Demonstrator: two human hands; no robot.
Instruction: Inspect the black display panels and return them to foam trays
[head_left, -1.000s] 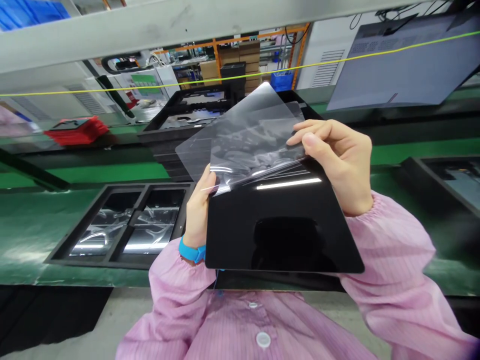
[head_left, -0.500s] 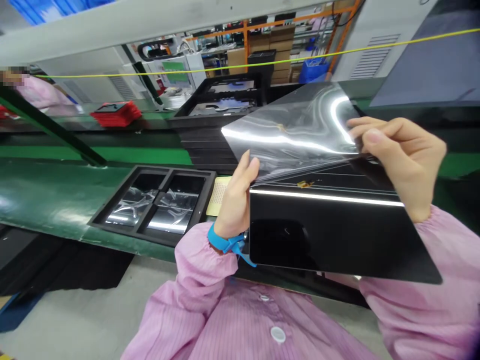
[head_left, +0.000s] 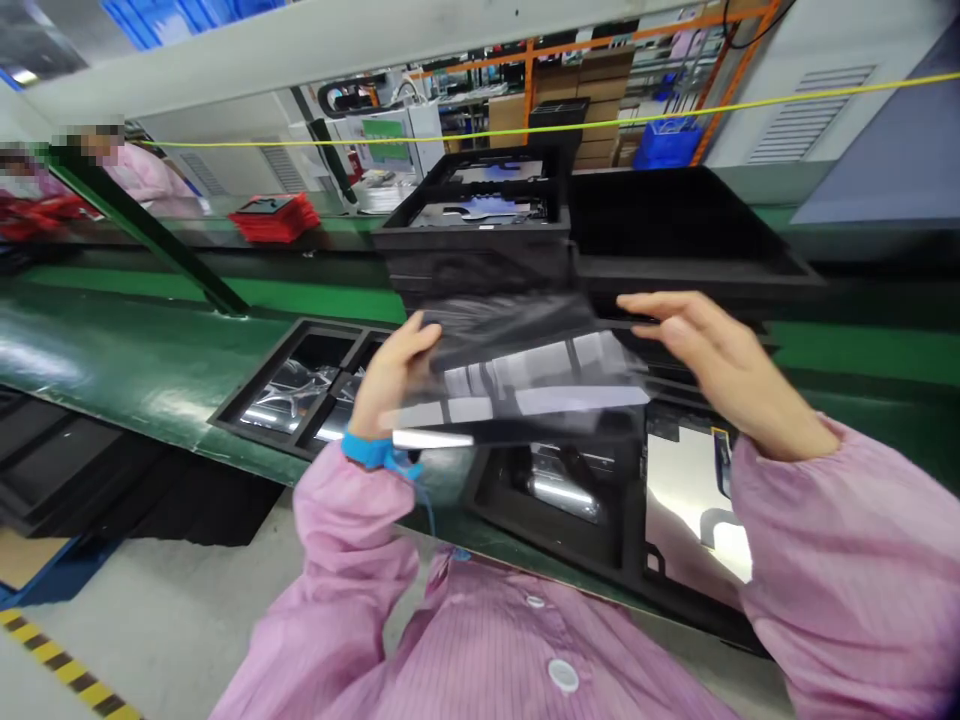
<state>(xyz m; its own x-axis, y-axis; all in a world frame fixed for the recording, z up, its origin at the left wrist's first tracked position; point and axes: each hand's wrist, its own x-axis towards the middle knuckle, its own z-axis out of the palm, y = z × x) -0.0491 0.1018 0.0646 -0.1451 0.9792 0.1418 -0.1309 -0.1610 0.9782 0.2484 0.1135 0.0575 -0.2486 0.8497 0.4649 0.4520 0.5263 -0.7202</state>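
My left hand (head_left: 394, 375) grips the left end of a thin black screen panel (head_left: 525, 430), which is tilted nearly edge-on and smeared by motion. Over the panel shows a glossy clear film (head_left: 540, 375); how far it is attached I cannot tell. A blue strap (head_left: 367, 452) circles my left wrist. My right hand (head_left: 712, 360) is just right of the panel, fingers stretched out and apart, with nothing visible in them. Below lies a black tray (head_left: 634, 500) with a glossy panel in one compartment and a silver-backed panel (head_left: 697, 500) in another.
Another black tray (head_left: 225, 415) with film-covered panels sits left on the green bench (head_left: 127, 370). Behind my hands rise stacked black trays (head_left: 480, 262), with a deep black tray (head_left: 675, 225) beside them. A green post (head_left: 150, 230) and red trays (head_left: 274, 220) are farther left.
The panel has swung from facing me to nearly edge-on and moved left with my left hand. My right hand has let go of the film. The tray below has come into view.
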